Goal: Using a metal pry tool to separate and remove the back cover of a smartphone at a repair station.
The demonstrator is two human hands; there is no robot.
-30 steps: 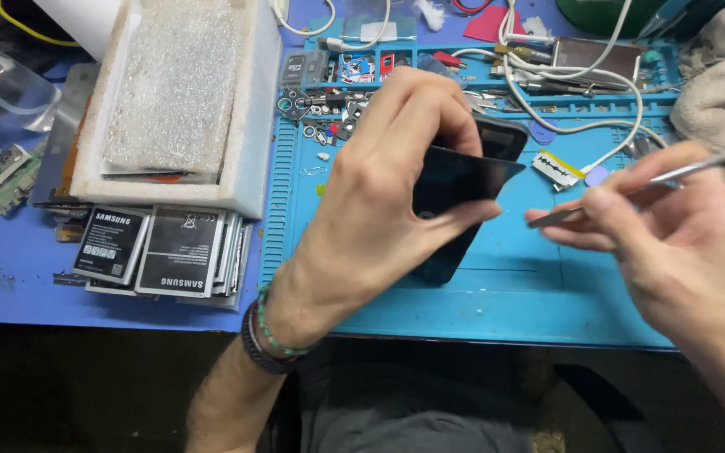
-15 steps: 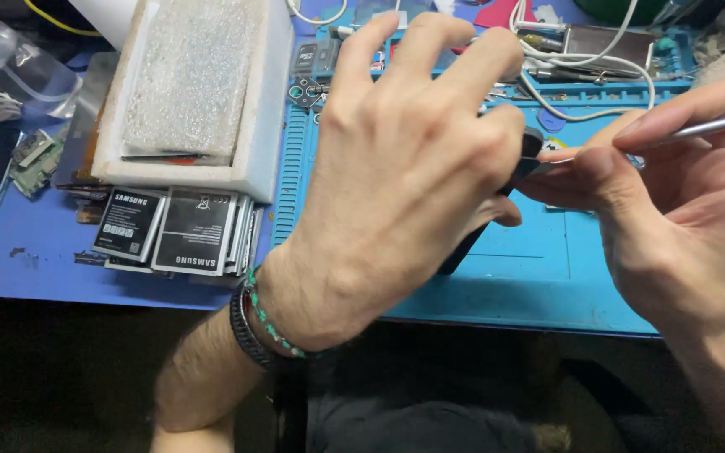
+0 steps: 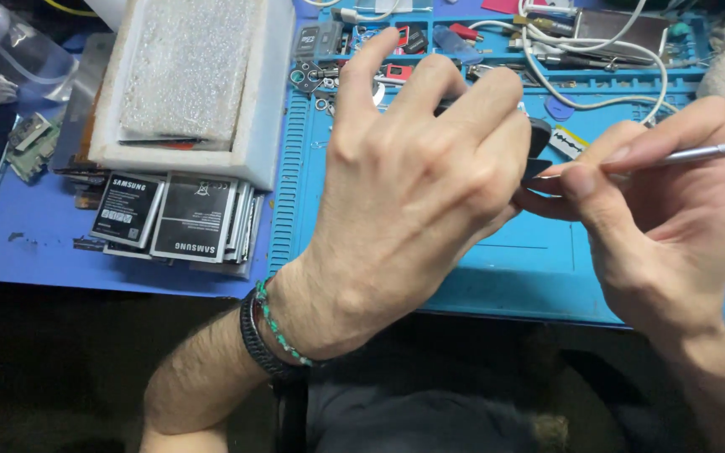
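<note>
My left hand is curled around a black phone, and only a dark corner of the phone shows past my fingers. A beaded bracelet and a dark band sit on that wrist. My right hand pinches a thin metal tool between thumb and forefinger. The tool's tip points at the phone's edge, right beside my left fingertips. Both hands hover over the blue work mat.
A white foam box stands at the upper left, with a stack of black phone batteries in front of it. White cables, small parts and a razor blade lie on the mat's far side. A clear plastic bottle lies at far left.
My left hand has rolled over the phone and now hides nearly all of it. The view has moved closer, and my right hand with the tool has closed in on the phone's edge.
</note>
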